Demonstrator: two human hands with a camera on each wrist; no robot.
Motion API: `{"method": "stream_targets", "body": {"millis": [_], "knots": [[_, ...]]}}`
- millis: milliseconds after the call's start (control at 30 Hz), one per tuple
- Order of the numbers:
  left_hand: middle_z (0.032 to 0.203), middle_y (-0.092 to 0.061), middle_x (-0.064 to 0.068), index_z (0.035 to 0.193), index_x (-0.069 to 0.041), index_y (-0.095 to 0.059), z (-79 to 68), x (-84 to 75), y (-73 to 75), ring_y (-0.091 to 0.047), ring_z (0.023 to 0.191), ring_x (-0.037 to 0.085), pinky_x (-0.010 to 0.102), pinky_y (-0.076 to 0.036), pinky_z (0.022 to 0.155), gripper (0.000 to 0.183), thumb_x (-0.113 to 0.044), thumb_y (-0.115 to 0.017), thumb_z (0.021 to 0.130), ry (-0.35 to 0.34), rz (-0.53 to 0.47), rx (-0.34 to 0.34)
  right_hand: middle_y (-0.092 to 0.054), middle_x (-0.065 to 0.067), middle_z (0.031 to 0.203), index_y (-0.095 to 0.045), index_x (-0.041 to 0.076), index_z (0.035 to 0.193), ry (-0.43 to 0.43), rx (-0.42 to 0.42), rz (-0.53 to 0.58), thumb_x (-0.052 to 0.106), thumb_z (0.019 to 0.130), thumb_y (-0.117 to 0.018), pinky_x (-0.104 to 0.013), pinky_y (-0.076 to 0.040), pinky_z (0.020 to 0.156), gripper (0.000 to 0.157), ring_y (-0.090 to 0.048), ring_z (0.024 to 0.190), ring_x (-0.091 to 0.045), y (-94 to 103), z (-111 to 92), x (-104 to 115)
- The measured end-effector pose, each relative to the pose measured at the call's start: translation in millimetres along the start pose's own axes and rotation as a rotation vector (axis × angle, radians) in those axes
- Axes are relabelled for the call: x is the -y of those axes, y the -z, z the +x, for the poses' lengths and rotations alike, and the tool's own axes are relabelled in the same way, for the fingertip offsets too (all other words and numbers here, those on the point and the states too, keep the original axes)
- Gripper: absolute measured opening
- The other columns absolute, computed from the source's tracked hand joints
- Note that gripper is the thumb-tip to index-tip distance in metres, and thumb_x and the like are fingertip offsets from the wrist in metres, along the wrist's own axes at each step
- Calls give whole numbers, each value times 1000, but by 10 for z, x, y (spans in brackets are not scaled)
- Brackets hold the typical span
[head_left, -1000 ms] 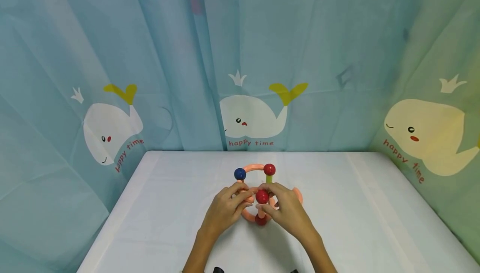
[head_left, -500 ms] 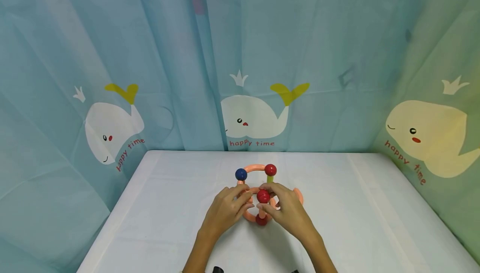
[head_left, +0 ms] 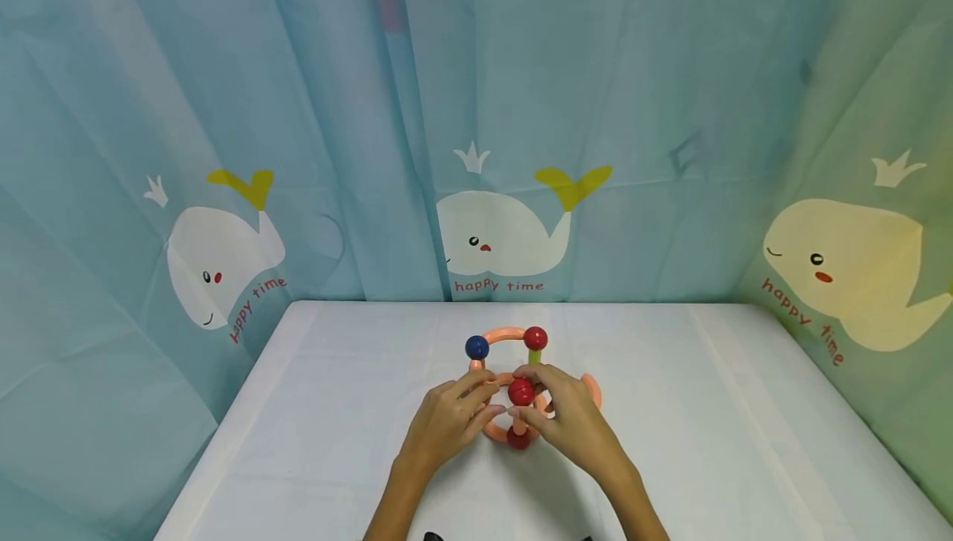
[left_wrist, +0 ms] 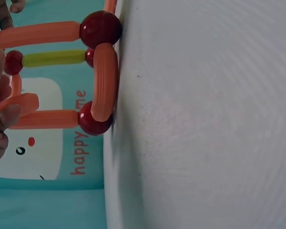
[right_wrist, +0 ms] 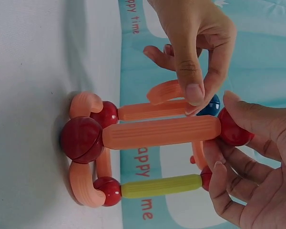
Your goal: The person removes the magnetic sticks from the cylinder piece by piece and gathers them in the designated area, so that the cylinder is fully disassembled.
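Note:
A toy frame of magnetic rods and balls stands on the table, with curved orange rods and red balls at its base. Its uprights are two straight orange rods and a yellow-green rod. On top, a curved orange rod joins a blue ball to a red ball at the back. My right hand pinches the near top red ball, seated on its orange upright. Left of it, my left hand pinches a loose curved orange rod between thumb and fingers.
Another curved orange rod shows to the right of the frame, partly behind my right hand. The white table ends at blue-green whale-print curtains at the back and sides.
The curved rod in my left hand has turned and dropped mostly behind the fingers in the head view. My left fingers have shifted slightly; the right hand keeps its grip on the red ball.

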State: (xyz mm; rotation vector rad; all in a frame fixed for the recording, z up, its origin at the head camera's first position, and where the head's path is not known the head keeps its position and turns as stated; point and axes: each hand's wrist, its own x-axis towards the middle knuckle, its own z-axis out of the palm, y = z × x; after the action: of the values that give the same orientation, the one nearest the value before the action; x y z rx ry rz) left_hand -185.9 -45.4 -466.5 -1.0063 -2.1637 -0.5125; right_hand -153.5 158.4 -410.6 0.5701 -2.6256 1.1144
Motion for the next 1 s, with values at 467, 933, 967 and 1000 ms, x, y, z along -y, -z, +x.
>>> {"method": "stream_targets", "body": {"millis": [467, 933, 967, 1000], "knots": [[95, -73, 1, 107, -7, -70, -1, -129, -161, -53, 62, 2, 4, -39, 59, 25, -20, -73, 86, 46, -186, -2, -65, 8, 96, -67, 15, 112, 25, -23, 26, 14, 75, -84, -25, -53, 67, 41, -58, 85, -5, -9, -15, -17], [67, -63, -3, 93, -9, -72, 78, -333, -163, -39, 50, -9, 6, -35, 46, 10, -16, -73, 87, 411, -434, 80, -66, 4, 96, -68, 12, 112, -27, -20, 70, 11, 75, -84, -21, -53, 67, 40, -61, 89, -10, -12, -8, 15], [67, -64, -3, 92, -9, -72, 78, -335, -167, -39, 50, -9, 6, -35, 46, 9, -17, -74, 87, 419, -440, 77, -66, 4, 97, -68, 12, 113, -30, -21, 72, 11, 75, -84, -21, -53, 67, 41, -61, 89, -11, -12, -7, 16], [66, -64, -3, 92, -10, -73, 81, -335, -169, -38, 50, -8, 6, -34, 46, 10, -18, -74, 86, 424, -438, 72, -67, 3, 97, -68, 11, 113, -32, -23, 73, 11, 75, -84, -21, -53, 67, 41, -61, 89, -11, -13, -7, 16]]}}
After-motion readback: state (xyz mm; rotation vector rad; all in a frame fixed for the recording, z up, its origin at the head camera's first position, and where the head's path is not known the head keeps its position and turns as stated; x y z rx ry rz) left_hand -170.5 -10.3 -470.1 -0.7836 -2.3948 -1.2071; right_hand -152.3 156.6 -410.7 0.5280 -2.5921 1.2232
